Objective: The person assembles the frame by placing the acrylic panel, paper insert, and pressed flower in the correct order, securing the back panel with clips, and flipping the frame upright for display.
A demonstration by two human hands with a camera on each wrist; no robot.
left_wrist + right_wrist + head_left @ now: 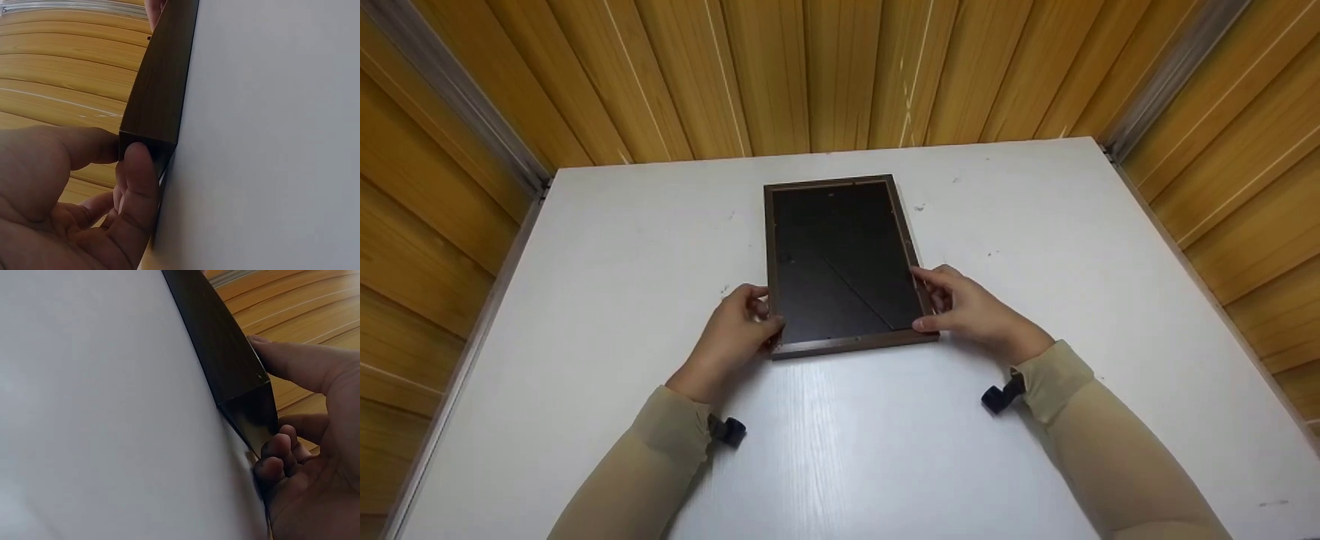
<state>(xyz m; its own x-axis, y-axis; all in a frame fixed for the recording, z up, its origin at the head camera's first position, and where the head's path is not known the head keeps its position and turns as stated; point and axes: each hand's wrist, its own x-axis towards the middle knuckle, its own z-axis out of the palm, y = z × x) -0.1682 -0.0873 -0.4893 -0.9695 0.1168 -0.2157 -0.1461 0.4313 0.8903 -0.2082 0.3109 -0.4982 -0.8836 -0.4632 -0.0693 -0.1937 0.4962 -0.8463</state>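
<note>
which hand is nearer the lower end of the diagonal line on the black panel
Right. The right hand holds the right side of the frame, its thumb close beside that end of the diagonal line. The left hand holds the opposite side, across the black panel.

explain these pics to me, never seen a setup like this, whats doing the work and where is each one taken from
No robot here: a person works with two bare hands. The widest picture comes from a camera worn on the head, looking forward and down. The other two come from cameras worn on the wrists, each showing one hand up close; the small black device at each sleeve cuff is probably part of that.

On the white table is a dark brown frame, its black panel facing up. The left hand grips it near the close left corner, the right hand along the right side near the other close corner. Wood-look walls stand around.
</note>
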